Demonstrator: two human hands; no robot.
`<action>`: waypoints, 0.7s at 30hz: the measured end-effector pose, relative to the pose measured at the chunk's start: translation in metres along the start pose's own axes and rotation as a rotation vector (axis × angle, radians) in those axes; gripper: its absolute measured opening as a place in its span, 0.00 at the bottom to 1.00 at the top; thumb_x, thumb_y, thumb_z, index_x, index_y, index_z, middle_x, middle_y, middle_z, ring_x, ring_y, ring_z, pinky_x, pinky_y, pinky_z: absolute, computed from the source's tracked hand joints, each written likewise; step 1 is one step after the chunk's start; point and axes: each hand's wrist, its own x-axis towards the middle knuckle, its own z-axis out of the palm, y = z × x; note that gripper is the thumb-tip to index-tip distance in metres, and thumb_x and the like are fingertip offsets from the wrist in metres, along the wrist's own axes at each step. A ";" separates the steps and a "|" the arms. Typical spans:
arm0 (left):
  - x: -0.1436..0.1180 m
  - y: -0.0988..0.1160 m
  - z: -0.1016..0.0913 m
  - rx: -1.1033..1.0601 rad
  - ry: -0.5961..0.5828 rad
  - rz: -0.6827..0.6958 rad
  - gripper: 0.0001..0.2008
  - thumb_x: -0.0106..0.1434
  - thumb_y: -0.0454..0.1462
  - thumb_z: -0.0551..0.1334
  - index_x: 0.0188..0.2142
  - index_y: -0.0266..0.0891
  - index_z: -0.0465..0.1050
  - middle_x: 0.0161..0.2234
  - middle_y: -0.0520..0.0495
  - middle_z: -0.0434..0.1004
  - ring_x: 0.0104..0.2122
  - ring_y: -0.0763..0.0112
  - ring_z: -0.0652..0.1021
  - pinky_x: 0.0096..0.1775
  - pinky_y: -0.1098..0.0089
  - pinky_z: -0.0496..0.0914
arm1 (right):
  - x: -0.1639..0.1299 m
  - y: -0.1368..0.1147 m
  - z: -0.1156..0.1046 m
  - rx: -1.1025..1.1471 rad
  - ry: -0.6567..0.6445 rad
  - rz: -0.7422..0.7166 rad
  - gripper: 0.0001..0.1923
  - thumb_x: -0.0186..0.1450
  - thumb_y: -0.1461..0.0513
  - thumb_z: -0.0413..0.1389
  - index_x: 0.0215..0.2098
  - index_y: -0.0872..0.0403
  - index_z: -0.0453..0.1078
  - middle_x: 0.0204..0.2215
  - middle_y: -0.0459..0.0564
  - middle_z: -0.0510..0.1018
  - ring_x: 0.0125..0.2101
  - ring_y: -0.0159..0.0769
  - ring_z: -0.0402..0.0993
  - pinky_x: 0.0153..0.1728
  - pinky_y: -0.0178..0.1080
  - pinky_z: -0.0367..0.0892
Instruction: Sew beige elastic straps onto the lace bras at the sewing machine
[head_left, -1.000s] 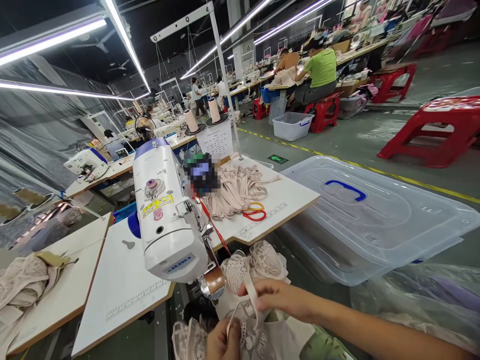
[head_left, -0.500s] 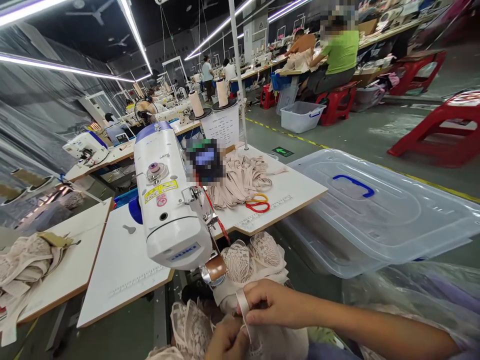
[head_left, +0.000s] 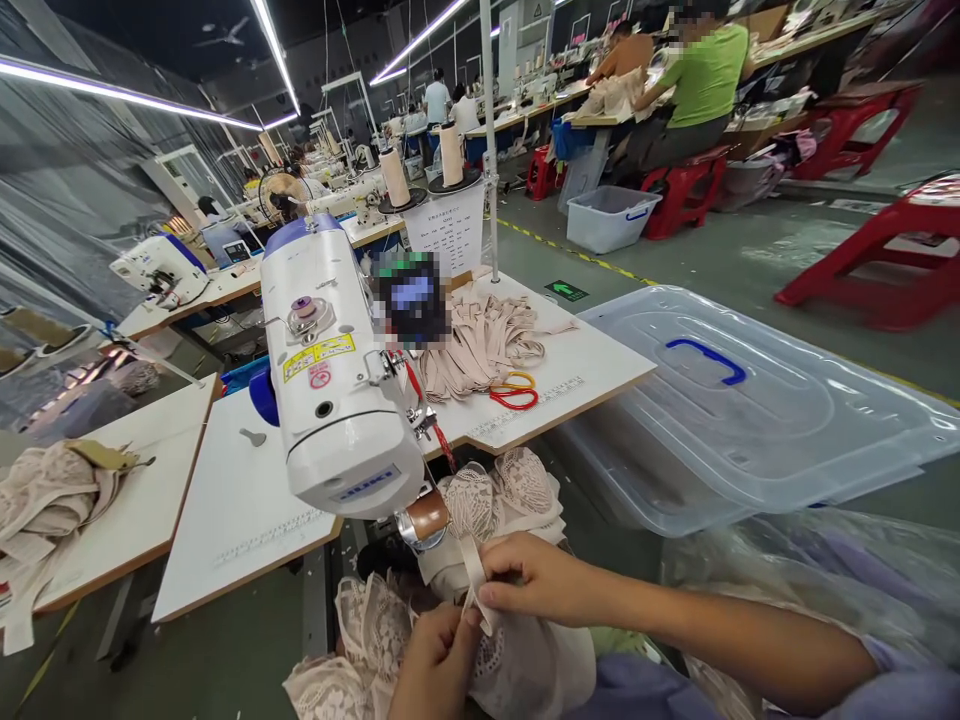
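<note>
Below the sewing machine's head, my right hand (head_left: 536, 575) pinches a pale beige strap (head_left: 471, 565) between thumb and fingers. Just lower and to the left, my left hand (head_left: 435, 650) is closed, its thumb and forefinger pinching the strap's lower end by the edge of a lace bra (head_left: 525, 665). The bra's beige fabric hangs beneath both hands over my lap, partly hidden by them. Behind the hands, more beige lace bras (head_left: 499, 490) lie beside the machine's arm. Another lace bra (head_left: 375, 620) rests to the left of my left hand.
The white sewing machine (head_left: 330, 380) stands on a white table (head_left: 592, 360). A pile of beige straps (head_left: 480, 345) and red-and-yellow-handled scissors (head_left: 514, 392) lie on it. To the right is a lidded clear plastic bin (head_left: 750, 430). More beige garments (head_left: 45, 500) lie on the left table.
Both hands have shifted slightly left with the strap. They are a little farther apart, and the strap's lower end now shows between them. The camera view has tilted slightly.
</note>
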 end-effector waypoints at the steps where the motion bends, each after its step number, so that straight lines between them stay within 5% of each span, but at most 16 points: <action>1: -0.001 0.003 0.002 -0.021 0.001 0.025 0.31 0.63 0.63 0.53 0.22 0.39 0.64 0.23 0.51 0.61 0.27 0.69 0.63 0.30 0.70 0.57 | 0.001 0.001 0.002 0.039 0.023 0.023 0.23 0.65 0.46 0.59 0.29 0.57 0.77 0.25 0.47 0.74 0.29 0.32 0.67 0.31 0.34 0.62; 3: -0.003 0.012 0.010 -0.063 0.055 0.124 0.23 0.65 0.56 0.58 0.31 0.38 0.73 0.29 0.47 0.71 0.32 0.66 0.69 0.36 0.70 0.64 | 0.004 0.002 0.006 0.171 0.061 0.092 0.23 0.63 0.45 0.60 0.28 0.58 0.75 0.24 0.46 0.72 0.28 0.32 0.65 0.30 0.34 0.60; 6: -0.002 0.019 0.030 -0.105 0.284 0.285 0.15 0.67 0.47 0.60 0.44 0.38 0.75 0.40 0.44 0.76 0.41 0.63 0.74 0.45 0.67 0.68 | 0.010 0.001 0.009 0.357 0.092 0.212 0.23 0.63 0.44 0.60 0.30 0.58 0.75 0.25 0.45 0.72 0.26 0.30 0.64 0.28 0.34 0.58; 11: 0.009 0.000 0.041 0.068 0.665 0.372 0.14 0.71 0.44 0.57 0.47 0.35 0.72 0.34 0.44 0.78 0.32 0.67 0.78 0.36 0.70 0.71 | 0.029 0.002 -0.006 0.311 0.102 0.222 0.21 0.65 0.46 0.59 0.33 0.57 0.75 0.23 0.42 0.69 0.23 0.27 0.59 0.23 0.32 0.54; 15: 0.011 0.000 0.008 0.375 0.589 0.538 0.15 0.72 0.38 0.56 0.54 0.39 0.74 0.30 0.48 0.81 0.26 0.70 0.79 0.31 0.73 0.70 | 0.046 0.000 -0.026 0.253 0.141 0.149 0.18 0.66 0.48 0.58 0.35 0.56 0.73 0.29 0.46 0.75 0.28 0.29 0.69 0.30 0.32 0.66; 21: 0.013 0.027 -0.026 0.229 0.492 0.346 0.15 0.72 0.38 0.57 0.53 0.42 0.78 0.40 0.47 0.85 0.30 0.72 0.82 0.30 0.75 0.73 | 0.079 -0.002 -0.047 0.096 0.162 0.127 0.12 0.62 0.54 0.61 0.30 0.54 0.69 0.22 0.43 0.73 0.23 0.30 0.69 0.26 0.35 0.66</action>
